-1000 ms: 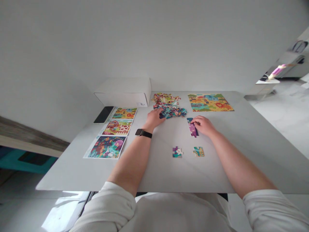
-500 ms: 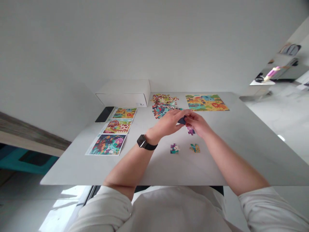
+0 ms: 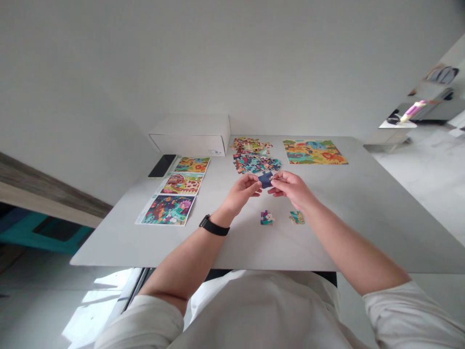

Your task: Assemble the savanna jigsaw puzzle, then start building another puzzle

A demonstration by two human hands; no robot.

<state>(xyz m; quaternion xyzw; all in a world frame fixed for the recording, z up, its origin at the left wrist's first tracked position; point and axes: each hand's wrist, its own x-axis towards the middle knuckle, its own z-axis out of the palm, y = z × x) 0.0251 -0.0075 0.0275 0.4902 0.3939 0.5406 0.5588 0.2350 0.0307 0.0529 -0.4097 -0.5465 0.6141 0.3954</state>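
Observation:
My left hand (image 3: 241,191) and my right hand (image 3: 290,188) meet over the middle of the white table, both pinching a dark blue jigsaw piece (image 3: 265,180) by its edges. Just beyond them lies a loose heap of colourful puzzle pieces (image 3: 253,157), which neither hand touches. Below my hands, two single pieces lie apart on the tabletop: a purple-and-white one (image 3: 266,217) and a teal-and-orange one (image 3: 297,217). A finished animal jigsaw (image 3: 314,151) lies at the far right.
Several printed picture cards (image 3: 182,183) lie in a column on the left of the white table (image 3: 348,218). Beyond them are a black phone (image 3: 162,166) and a white cardboard box (image 3: 191,135) against the wall. A black watch (image 3: 214,225) is on my left wrist.
Both hands have lifted the dark blue piece off the table and now hold it between them. The purple piece seen below my right hand earlier no longer shows there.

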